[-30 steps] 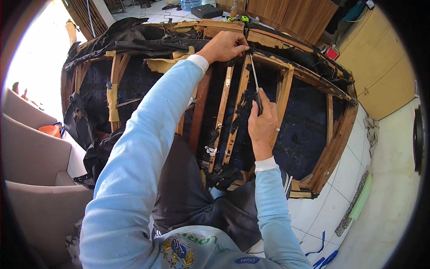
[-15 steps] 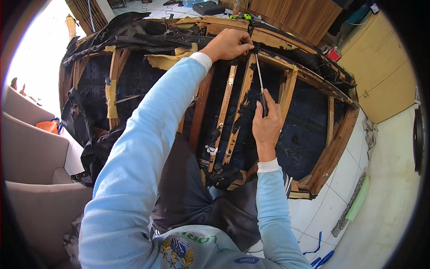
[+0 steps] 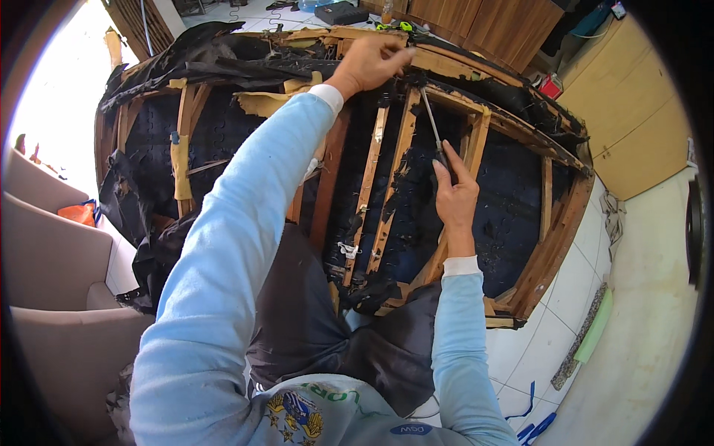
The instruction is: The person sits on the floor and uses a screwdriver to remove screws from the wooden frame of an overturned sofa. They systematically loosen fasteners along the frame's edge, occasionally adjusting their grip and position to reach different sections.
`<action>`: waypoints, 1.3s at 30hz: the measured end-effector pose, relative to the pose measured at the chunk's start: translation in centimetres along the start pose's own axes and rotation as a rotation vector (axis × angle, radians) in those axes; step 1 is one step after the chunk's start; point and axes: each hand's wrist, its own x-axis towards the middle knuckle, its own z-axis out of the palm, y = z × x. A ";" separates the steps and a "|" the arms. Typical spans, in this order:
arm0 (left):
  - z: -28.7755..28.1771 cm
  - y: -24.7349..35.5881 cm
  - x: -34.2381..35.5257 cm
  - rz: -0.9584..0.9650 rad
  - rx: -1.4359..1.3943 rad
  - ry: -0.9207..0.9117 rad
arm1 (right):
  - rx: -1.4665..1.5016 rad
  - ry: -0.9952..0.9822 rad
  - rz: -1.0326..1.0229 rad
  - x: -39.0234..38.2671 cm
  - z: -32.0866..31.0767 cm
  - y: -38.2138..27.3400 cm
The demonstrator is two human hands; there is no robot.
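Note:
A wooden furniture frame (image 3: 487, 119) with torn black fabric (image 3: 126, 178) and strips of yellow foam (image 3: 181, 167) fills the middle. My left hand (image 3: 368, 61) is raised at its upper rail, fingers loosely bent and apart, with nothing visible between them. My right hand (image 3: 455, 193) grips the dark handle of a screwdriver (image 3: 429, 111), whose long metal shaft points up into shredded black fabric (image 3: 413, 78) at a joint below the rail. The tip is hidden there. Narrow wooden slats (image 3: 372, 171) with ragged scraps run toward my legs, over dark interlocking mats (image 3: 506, 245).
Beige upholstered pieces (image 3: 56, 260) stand at the left, with an orange item (image 3: 74, 214). Behind are a black case (image 3: 341, 15) and a wooden cabinet (image 3: 494, 26). At the right are tan boards (image 3: 625, 97), a pale green roll (image 3: 595, 327) and blue straps (image 3: 535, 427).
My left hand has moved up and slightly left, off the fabric it was pinching, and its fingers have loosened. My right hand has shifted slightly right with the screwdriver, tip still at the joint.

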 end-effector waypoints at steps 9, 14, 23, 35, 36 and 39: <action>0.8 -0.6 0.9 -0.257 0.779 0.001 | -0.252 0.018 -0.020 -1.3 2.8 -1.2; 0.4 -0.5 1.6 -0.356 0.858 -0.100 | -0.201 -0.010 0.001 -0.5 2.4 0.9; 0.3 -0.8 1.5 -0.334 0.793 -0.010 | 0.852 -0.421 0.912 2.0 1.5 1.3; 0.3 -0.7 0.6 -0.263 0.711 0.013 | 1.314 -0.410 1.097 2.1 1.2 -1.5; 0.2 -0.6 0.7 -0.245 0.716 0.022 | 1.369 -0.412 1.100 2.2 1.2 -1.6; 0.0 -0.1 0.5 -0.223 0.693 -0.015 | 1.188 -0.348 1.039 2.2 1.6 -3.3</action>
